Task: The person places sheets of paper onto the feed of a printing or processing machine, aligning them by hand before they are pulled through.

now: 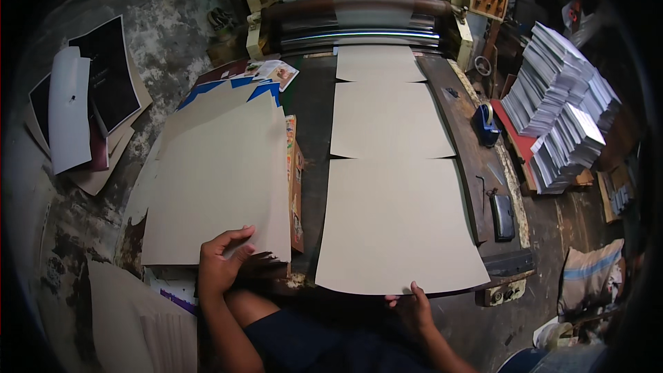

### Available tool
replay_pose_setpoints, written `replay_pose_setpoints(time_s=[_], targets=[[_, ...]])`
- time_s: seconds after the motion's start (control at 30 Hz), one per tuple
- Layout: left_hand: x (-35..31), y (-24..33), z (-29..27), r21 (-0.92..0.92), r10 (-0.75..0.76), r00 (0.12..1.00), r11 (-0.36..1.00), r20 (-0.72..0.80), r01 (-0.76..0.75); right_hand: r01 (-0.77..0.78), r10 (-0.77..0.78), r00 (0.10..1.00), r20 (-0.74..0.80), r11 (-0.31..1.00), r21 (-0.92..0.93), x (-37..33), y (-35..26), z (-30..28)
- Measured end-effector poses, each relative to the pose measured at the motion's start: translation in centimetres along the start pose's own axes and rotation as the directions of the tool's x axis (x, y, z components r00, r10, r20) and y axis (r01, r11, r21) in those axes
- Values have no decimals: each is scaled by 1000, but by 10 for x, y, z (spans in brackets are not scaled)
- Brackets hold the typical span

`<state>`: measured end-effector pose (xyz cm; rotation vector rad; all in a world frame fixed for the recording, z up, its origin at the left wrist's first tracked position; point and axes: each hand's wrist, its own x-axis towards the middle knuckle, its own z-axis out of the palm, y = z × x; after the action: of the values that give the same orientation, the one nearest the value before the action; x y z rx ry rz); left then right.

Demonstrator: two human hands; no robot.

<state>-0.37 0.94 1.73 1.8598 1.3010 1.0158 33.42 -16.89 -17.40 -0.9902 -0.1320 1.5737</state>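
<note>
We note a pale sheet pile (217, 173) beneath our left grip (219, 262), thumb and fingers spread, contact unclear. The near sheet (400, 228) lies ahead of our right grip (415, 309), which pinches its front edge.

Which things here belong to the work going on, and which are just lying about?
Part of the work, it seems:
- row of beige sheets, right hand at the near edge
- beige stack, left hand by its front edge
- rollers at the far end

Apparently just lying about:
- blue tape dispenser
- dark case
- white paper piles
- striped sack
</note>
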Motion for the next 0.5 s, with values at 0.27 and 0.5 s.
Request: replay_pose_setpoints(time_s=[0.27, 0.5], targets=[[12, 7, 27, -536, -311, 653, 826, -691, -174, 171, -166, 979, -118, 985, 32, 9, -3, 2], [-19, 31, 38, 165, 359, 862, 933, -358, -320, 210, -204, 967, -150, 978, 23, 15, -22, 3]])
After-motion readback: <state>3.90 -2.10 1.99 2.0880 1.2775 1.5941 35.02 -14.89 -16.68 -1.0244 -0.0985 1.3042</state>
